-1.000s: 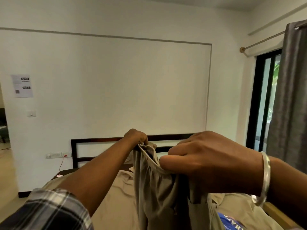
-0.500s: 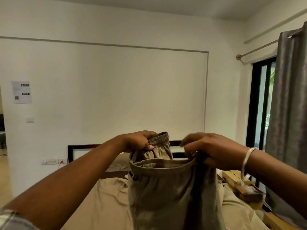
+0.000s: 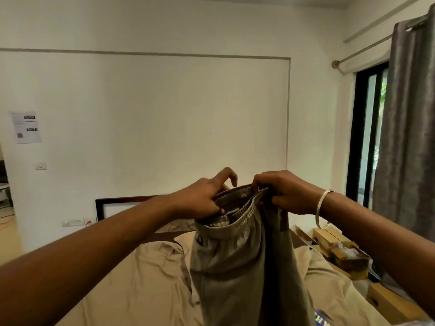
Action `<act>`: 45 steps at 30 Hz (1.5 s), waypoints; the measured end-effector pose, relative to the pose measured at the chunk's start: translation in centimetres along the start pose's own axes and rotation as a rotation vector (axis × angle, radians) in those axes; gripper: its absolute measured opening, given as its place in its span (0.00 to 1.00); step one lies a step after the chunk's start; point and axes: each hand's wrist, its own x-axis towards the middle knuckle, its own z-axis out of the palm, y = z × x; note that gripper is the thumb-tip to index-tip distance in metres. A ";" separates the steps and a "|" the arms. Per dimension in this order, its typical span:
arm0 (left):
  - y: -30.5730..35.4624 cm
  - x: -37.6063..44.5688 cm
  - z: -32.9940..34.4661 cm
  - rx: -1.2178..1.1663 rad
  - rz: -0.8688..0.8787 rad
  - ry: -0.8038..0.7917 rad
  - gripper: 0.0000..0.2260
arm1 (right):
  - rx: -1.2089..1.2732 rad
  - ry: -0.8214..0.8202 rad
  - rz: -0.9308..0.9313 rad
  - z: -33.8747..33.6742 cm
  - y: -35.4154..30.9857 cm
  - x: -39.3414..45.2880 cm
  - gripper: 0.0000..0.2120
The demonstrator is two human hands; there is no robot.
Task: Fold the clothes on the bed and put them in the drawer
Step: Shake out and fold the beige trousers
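Held up over the bed (image 3: pixel 131 285): trousers (image 3: pixel 237 267), hanging from both hands at the waistband. Left hand (image 3: pixel 200 198) gripping the left side, forefinger lifted; right hand (image 3: pixel 282 191) pinching the far right edge, bangle (image 3: pixel 323 208) on that wrist.

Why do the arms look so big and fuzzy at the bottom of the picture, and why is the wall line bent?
Head view: the wide-angle lens stretches whatever is near the edges, so the forearms balloon and the wall trim line bows. The left hand and right hand gripping the khaki trousers are slightly soft. The glass door is the brightest area, and the room light is dim and yellowish.
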 end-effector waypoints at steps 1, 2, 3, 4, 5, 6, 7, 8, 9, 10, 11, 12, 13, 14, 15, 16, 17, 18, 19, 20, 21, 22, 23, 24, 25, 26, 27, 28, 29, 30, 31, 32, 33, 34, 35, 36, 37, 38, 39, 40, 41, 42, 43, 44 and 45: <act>-0.3 -0.3 0.5 0.083 0.036 0.043 0.21 | 0.020 0.012 0.007 0.0 0.6 -0.2 0.16; -0.4 -0.6 0.9 0.159 0.045 0.075 0.16 | 0.039 0.021 0.009 0.1 1.0 -0.4 0.17; -0.5 -0.7 1.2 0.229 0.034 0.083 0.09 | 0.052 0.028 0.006 0.1 1.4 -0.5 0.17; -0.5 -0.8 1.5 0.297 0.012 0.083 0.08 | 0.060 0.033 0.002 0.2 1.8 -0.6 0.17; -0.5 -0.8 1.7 0.346 -0.041 0.073 0.13 | 0.066 0.034 -0.003 0.3 2.0 -0.5 0.17; -0.4 -0.6 1.9 0.364 -0.111 0.059 0.17 | 0.072 0.033 -0.007 0.4 2.2 -0.4 0.16; -0.3 -0.4 2.0 0.383 -0.165 0.049 0.17 | 0.077 0.029 -0.013 0.6 2.4 -0.2 0.15; -0.2 -0.3 1.9 0.398 -0.210 0.023 0.15 | 0.078 0.027 -0.021 0.7 2.5 0.0 0.14; -0.2 -0.2 1.9 0.393 -0.256 -0.027 0.11 | 0.076 0.027 -0.027 1.0 2.7 0.2 0.14; -0.4 0.1 1.9 0.349 -0.291 -0.075 0.06 | 0.075 0.032 -0.027 1.1 2.9 0.3 0.14; -0.5 0.1 1.8 0.278 -0.314 -0.117 0.01 | 0.074 0.040 -0.022 1.2 3.2 0.5 0.13; -0.7 0.1 1.5 0.197 -0.318 -0.118 0.02 | 0.069 0.045 -0.010 1.2 3.6 0.6 0.13; -1.0 0.0 1.1 0.110 -0.309 -0.081 0.04 | 0.060 0.043 0.013 1.1 4.1 0.7 0.12; -1.4 -0.2 0.4 0.016 -0.296 -0.016 0.04 | 0.052 0.037 0.045 0.9 4.6 0.8 0.11; -1.6 -0.5 -0.3 -0.080 -0.281 0.061 0.05 | 0.048 0.034 0.078 0.7 5.0 0.8 0.11; -1.8 -0.8 -1.1 -0.174 -0.268 0.116 0.06 | 0.052 0.039 0.107 0.4 5.4 0.8 0.11; -2.0 -1.0 -1.6 -0.252 -0.261 0.137 0.07 | 0.052 0.053 0.127 0.1 5.7 0.8 0.12; -1.9 -1.2 -2.0 -0.318 -0.260 0.133 0.08 | 0.048 0.077 0.134 -0.1 5.8 0.9 0.14; -1.8 -1.3 -2.1 -0.363 -0.265 0.116 0.10 | 0.042 0.108 0.134 -0.4 5.9 1.1 0.15; -1.6 -1.3 -2.0 -0.373 -0.273 0.098 0.12 | 0.047 0.143 0.134 -0.4 6.1 1.3 0.15; -1.4 -1.4 -1.8 -0.313 -0.266 0.091 0.17 | 0.057 0.175 0.134 -0.5 6.1 1.5 0.15; -1.3 -1.3 -1.7 -0.180 -0.230 0.090 0.22 | 0.072 0.196 0.135 -0.4 6.1 1.8 0.15; -1.2 -1.3 -1.4 -0.007 -0.182 0.100 0.25 | 0.087 0.202 0.134 -0.4 5.8 2.0 0.14; -1.4 -1.1 -1.1 0.151 -0.136 0.128 0.24 | 0.096 0.194 0.130 -0.4 5.7 2.4 0.16; -1.5 -0.9 -0.9 0.251 -0.107 0.175 0.20 | 0.095 0.178 0.123 -0.5 5.5 2.7 0.19; -1.6 -0.7 -0.9 0.276 -0.084 0.229 0.15 | 0.090 0.166 0.110 -0.6 5.5 3.0 0.20; -1.6 -0.7 -1.2 0.279 -0.056 0.276 0.10 | 0.080 0.165 0.090 -1.0 5.3 3.3 0.19; -1.4 -0.6 -1.6 0.277 -0.025 0.299 0.07 | 0.076 0.170 0.067 -1.4 5.3 3.5 0.15; -1.1 -0.6 -2.1 0.266 -0.015 0.297 0.06 | 0.075 0.173 0.051 -2.0 5.2 3.7 0.11; -0.7 -0.5 -2.7 0.238 -0.027 0.277 0.05 | 0.077 0.171 0.044 -2.6 5.2 3.9 0.08; -0.2 -0.4 -3.3 0.204 -0.061 0.240 0.04 | 0.080 0.162 0.040 -3.2 5.1 4.0 0.06; 0.3 -0.3 -4.1 0.188 -0.110 0.194 0.04 | 0.078 0.144 0.041 -3.8 5.0 4.2 0.05; 0.7 -0.2 -4.8 0.173 -0.174 0.145 0.03 | 0.072 0.120 0.043 -4.2 4.8 4.3 0.05; 1.1 0.0 -5.6 0.139 -0.240 0.112 0.03 | 0.069 0.084 0.046 -4.7 4.7 4.5 0.06; 1.2 0.0 -6.3 0.099 -0.288 0.104 0.02 | 0.091 0.037 0.059 -5.1 4.7 4.7 0.06; 1.3 0.0 -6.9 0.066 -0.317 0.122 0.02 | 0.125 -0.019 0.087 -5.5 4.9 4.8 0.04; 1.1 0.1 -7.4 0.090 -0.305 0.184 0.03 | 0.146 -0.062 0.113 -5.8 5.0 4.9 0.02; 0.7 0.3 -7.6 0.186 -0.252 0.294 0.04 | 0.134 -0.072 0.132 -6.0 5.0 4.9 0.04; 0.2 0.5 -7.6 0.319 -0.194 0.434 0.06 | 0.079 -0.024 0.115 -6.1 5.0 5.1 0.06; -0.2 0.7 -7.4 0.443 -0.135 0.585 0.07 | -0.008 0.084 0.078 -6.2 5.0 5.3 0.08; -0.4 0.9 -7.1 0.518 -0.079 0.716 0.08 | -0.078 0.236 0.025 -6.1 4.9 5.6 0.07; -0.4 1.2 -6.9 0.533 -0.045 0.814 0.09 | -0.093 0.352 -0.005 -6.1 4.6 5.8 0.06; -0.4 1.5 -7.0 0.509 -0.039 0.877 0.09 | -0.063 0.399 -0.001 -6.2 4.5 6.2 0.05; -0.2 1.8 -7.2 0.470 -0.069 0.897 0.09 | 0.007 0.359 0.030 -6.4 4.1 6.4 0.06; -0.1 2.1 -7.7 0.421 -0.137 0.872 0.09 | 0.070 0.267 0.057 -6.4 3.8 6.4 0.07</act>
